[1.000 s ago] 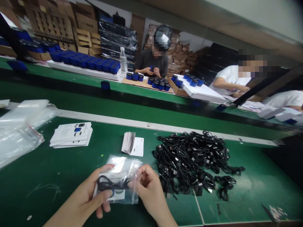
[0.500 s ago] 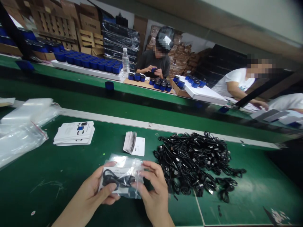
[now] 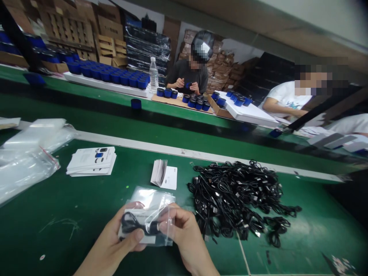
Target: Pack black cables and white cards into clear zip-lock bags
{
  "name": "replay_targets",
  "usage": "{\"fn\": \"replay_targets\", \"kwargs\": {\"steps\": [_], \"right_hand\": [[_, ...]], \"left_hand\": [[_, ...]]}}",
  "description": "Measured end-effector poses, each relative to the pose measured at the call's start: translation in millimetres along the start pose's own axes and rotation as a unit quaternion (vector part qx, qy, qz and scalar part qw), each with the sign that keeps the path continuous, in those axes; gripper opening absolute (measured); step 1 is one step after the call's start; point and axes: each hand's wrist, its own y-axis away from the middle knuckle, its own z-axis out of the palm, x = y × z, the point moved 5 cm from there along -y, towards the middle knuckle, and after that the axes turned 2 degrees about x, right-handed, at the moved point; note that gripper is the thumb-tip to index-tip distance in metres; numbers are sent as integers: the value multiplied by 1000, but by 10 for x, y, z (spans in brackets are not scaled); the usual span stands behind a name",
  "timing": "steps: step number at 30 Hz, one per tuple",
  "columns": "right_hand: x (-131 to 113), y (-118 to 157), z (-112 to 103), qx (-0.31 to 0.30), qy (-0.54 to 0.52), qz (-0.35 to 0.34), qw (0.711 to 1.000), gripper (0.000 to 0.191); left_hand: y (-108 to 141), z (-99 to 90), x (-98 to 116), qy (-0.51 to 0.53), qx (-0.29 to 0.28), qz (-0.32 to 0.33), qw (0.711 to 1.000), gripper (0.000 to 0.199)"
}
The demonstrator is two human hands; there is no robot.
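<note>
My left hand grips a clear zip bag by its left side, the thumb pressing on the front. Inside the bag lie a coiled black cable and a white printed leaflet. At the bag's right end, the fingers of my right hand are pinched together, with clear film over the fingertips beside the cable's end. Whether they also hold the cable cannot be made out. Another clear bag or flap shows behind the held one.
A heap of black cables lies to the right. Beyond my hands are a small stack of folded leaflets and a pile of white booklets. Clear bags lie left. Across the bench, co-workers sit among blue jars.
My right hand's fingers have closed in from a looser spread to a pinch at the bag's right end, under the film. The bag has tilted slightly.
</note>
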Motion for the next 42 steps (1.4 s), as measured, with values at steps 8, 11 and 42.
{"fn": "replay_targets", "kwargs": {"steps": [8, 11, 42], "right_hand": [[-108, 101, -84, 25, 115, -132, 984, 20], [-20, 99, -60, 40, 136, -90, 986, 27], [-271, 99, -106, -9, 278, -130, 952, 11]], "left_hand": [[-73, 17, -96, 142, -36, -83, 986, 46], [-66, 54, -127, 166, -33, -68, 983, 47], [-26, 4, 342, -356, -64, 284, 888, 25]]}}
